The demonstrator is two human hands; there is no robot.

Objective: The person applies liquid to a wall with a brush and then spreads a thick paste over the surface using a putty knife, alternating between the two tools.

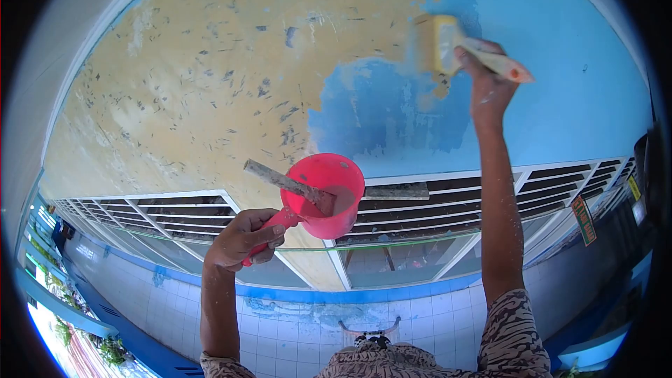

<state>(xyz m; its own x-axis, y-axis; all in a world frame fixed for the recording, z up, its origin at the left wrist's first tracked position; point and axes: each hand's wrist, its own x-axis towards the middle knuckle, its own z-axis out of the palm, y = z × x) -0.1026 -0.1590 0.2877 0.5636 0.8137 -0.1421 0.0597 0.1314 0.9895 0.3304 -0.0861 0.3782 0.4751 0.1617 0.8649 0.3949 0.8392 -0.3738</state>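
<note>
My left hand [246, 239] is wrapped round the handle of a red plastic dipper [325, 227], held out in front of the wall. A whitish stick [269, 173] leans out over the dipper's rim, and its lower end is inside. Up at the right, my right hand [488, 77] grips a wide paintbrush [497, 63] by its pale handle. The brush head is blurred by motion and lies against or close to the wall [210, 63], where blue paint meets the bare yellowish, flaking surface.
Below the painted part run white-barred louvre windows [434, 213], with a short board [397, 191] at the bars. A sign [583, 220] hangs at the right. Far below is a tiled floor [280, 329] with a stand-like metal frame [369, 329] near my feet. Plants [112, 350] show at the lower left.
</note>
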